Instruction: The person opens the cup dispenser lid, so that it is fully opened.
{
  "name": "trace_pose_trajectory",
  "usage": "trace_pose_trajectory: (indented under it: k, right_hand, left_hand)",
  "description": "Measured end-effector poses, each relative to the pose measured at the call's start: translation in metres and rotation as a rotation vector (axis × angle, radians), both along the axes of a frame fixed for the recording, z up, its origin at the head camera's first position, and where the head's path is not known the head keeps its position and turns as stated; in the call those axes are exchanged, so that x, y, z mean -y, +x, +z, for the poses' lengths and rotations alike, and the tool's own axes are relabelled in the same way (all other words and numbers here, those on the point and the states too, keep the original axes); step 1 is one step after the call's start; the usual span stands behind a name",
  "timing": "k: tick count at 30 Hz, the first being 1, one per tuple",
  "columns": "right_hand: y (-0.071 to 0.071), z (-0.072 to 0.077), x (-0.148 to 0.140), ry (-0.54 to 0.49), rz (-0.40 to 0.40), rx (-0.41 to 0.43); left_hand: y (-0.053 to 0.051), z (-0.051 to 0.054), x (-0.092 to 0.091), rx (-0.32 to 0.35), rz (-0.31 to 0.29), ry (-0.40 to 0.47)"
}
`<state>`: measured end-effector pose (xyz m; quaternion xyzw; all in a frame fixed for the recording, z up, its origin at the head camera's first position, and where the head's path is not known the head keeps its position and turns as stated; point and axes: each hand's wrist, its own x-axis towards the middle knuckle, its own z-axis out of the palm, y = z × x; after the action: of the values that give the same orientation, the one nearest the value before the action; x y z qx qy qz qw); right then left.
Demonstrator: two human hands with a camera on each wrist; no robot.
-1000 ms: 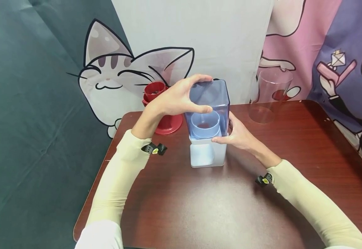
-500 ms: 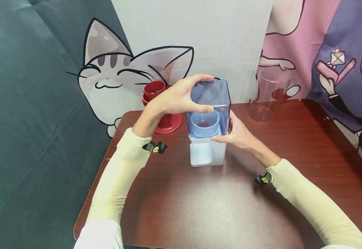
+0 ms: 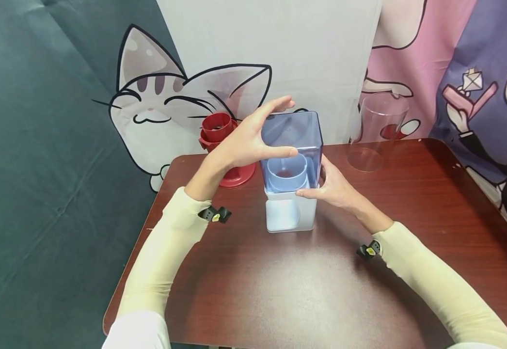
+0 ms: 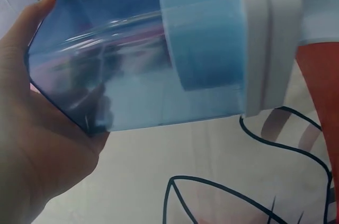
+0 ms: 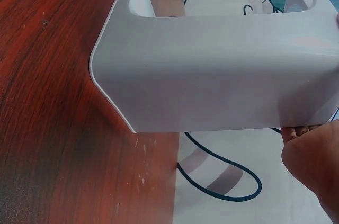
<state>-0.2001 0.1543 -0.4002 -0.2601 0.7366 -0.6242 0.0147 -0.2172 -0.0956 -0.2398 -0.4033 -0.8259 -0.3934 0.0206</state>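
Observation:
A see-through blue box (image 3: 292, 131) sits upside down over a round blue collar (image 3: 286, 180) on a white, dispenser-like base (image 3: 308, 213). The base stands on the table, with a recess in its front. Around the box's upper left is my left hand (image 3: 251, 140), its thumb straight across the front and its fingers raised past the top edge. In the left wrist view, the left hand (image 4: 47, 144) lies about the box's closed end. My right hand (image 3: 329, 184) grips the base's upper right, thumb in front; its fingers are mostly hidden behind.
A red stand with a cup-like top (image 3: 217, 127) is partly behind my left arm. At the back right stands a tall clear cylinder (image 3: 377, 131). The brown table (image 3: 245, 291) meets a printed cloth (image 3: 323, 58) behind it.
The left hand's fingers have lifted off the box's top edge and shifted slightly left. Right hand, box and base stay in place.

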Motion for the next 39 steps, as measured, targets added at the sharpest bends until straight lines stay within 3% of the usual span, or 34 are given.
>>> trace_pose_trajectory:
  k: [11,17,22,39]
  right_hand:
    - [0.001,0.001,0.0,0.001,-0.016,-0.015]
    - [0.002,0.001,0.0,-0.015,-0.01,-0.015]
    - [0.002,0.0,0.0,-0.014,-0.008,-0.019]
    - [0.0,-0.001,-0.001,-0.005,-0.009,-0.022]
  left_hand:
    - [0.001,-0.036,0.016,0.013,-0.002,0.245]
    - [0.002,-0.049,0.018,0.052,0.008,0.317]
    - [0.002,-0.052,0.017,0.096,0.046,0.333]
    - [-0.002,-0.05,0.016,0.146,0.044,0.364]
